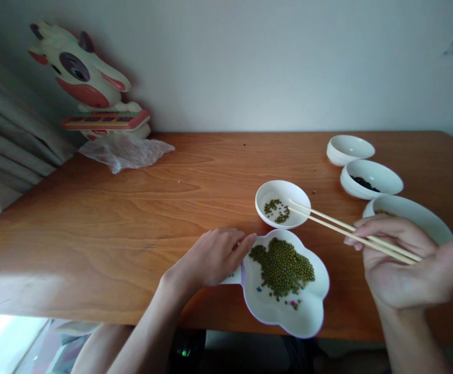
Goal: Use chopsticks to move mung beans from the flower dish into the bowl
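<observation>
A white flower-shaped dish (308, 314) with a lilac rim lies at the table's front edge, heaped with green mung beans (283, 267). My left hand (222, 254) is closed at its left side, thumb on the rim; its other fingers are partly hidden. Just behind the dish stands a white bowl (281, 189) holding a few mung beans (277, 210). My right hand (401, 259), palm turned up, grips a pair of wooden chopsticks (339, 224). Their tips are slightly parted over the bowl's right half; I cannot make out a bean between them.
On the right stand three white bowls: an empty-looking one (351, 148), one (382, 174) with dark contents, and one (417, 218) partly behind my right hand. A cow-shaped toy keyboard (90, 83) and a clear plastic bag (127, 151) sit at the back left.
</observation>
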### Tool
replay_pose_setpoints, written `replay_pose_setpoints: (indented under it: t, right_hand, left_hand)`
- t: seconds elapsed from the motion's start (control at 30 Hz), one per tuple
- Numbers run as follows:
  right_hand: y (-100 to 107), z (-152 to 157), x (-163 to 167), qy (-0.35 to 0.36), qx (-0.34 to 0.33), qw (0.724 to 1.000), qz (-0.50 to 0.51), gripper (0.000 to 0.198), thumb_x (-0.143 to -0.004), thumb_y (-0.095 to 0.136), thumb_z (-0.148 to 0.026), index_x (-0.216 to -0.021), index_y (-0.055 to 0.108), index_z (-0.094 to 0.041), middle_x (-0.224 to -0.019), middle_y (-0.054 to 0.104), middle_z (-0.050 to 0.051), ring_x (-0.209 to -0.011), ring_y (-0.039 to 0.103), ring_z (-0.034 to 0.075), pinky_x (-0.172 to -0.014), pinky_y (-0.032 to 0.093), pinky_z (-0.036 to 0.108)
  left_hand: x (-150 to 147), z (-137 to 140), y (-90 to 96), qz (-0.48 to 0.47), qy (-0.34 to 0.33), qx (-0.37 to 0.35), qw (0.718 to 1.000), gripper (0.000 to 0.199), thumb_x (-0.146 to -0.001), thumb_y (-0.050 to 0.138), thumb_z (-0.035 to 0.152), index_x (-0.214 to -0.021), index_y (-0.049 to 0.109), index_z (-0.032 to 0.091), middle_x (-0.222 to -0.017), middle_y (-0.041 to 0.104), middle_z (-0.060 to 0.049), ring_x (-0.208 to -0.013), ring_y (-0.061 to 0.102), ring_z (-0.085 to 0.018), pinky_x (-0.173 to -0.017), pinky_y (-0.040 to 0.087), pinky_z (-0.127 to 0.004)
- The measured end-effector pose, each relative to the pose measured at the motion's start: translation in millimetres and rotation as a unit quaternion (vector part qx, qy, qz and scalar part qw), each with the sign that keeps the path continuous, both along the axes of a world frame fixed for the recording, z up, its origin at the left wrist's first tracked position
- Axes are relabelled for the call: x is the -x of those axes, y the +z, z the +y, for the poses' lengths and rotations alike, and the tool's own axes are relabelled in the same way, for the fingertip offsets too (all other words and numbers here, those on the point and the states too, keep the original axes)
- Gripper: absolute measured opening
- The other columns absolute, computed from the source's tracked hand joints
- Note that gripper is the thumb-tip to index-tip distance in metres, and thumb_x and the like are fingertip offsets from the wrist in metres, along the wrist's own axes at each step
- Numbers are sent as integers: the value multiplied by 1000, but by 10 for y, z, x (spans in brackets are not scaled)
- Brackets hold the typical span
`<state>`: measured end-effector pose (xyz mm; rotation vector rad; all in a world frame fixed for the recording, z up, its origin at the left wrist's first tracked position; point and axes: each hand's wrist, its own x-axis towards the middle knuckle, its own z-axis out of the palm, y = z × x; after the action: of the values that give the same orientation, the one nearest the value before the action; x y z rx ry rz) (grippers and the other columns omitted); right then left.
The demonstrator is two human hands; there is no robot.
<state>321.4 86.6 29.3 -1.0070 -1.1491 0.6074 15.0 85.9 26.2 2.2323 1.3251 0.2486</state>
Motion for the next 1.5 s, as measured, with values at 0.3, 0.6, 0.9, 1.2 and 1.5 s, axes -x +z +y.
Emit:
replay_pose_setpoints:
  t: [0.3,0.6,0.9,1.2,1.5]
  right_hand:
    - [157,-189,28,142,55,988,4,76,-108,27,-68,-75,80,-25,-60,63,5,-54,56,19,-49,42,33]
    - [93,-261,85,291,127,932,-175,73,-111,19,-61,-79,72,-23,-70,68,4,-63,61,19,-60,45,34]
    - [17,-309,221,313,133,919,-201,73,-107,16,-70,-81,67,-24,-72,66,4,-64,57,20,-59,40,34]
    - [-92,-332,329,329,121,919,-183,78,-106,14,-74,-81,67,-22,-74,65,4,-67,58,18,-62,40,33]
    - [-144,-344,338,325,124,918,-191,76,-107,14,-71,-81,66,-22,-74,65,4,-66,58,19,-61,39,34]
  left_hand:
    - [-15,-26,9,-13,7,-10,1000,56,-117,28,48,-85,65,18,-81,70,-5,-76,67,-17,-78,48,-31]
    - [26,-42,-15,30,-34,-32,998,52,-117,26,43,-99,68,18,-89,72,-7,-84,69,-20,-77,52,-32]
    - [-1,-50,73,17,-33,-49,998,56,-116,24,44,-90,66,20,-86,73,-7,-84,68,-20,-80,53,-34]
    - [-34,-57,67,10,-4,-5,1000,52,-117,29,45,-83,60,20,-80,69,-3,-75,65,-17,-70,45,-30]
    - [-9,-60,29,11,-15,-21,1000,53,-117,27,45,-87,63,19,-83,70,-4,-79,66,-18,-73,46,-31]
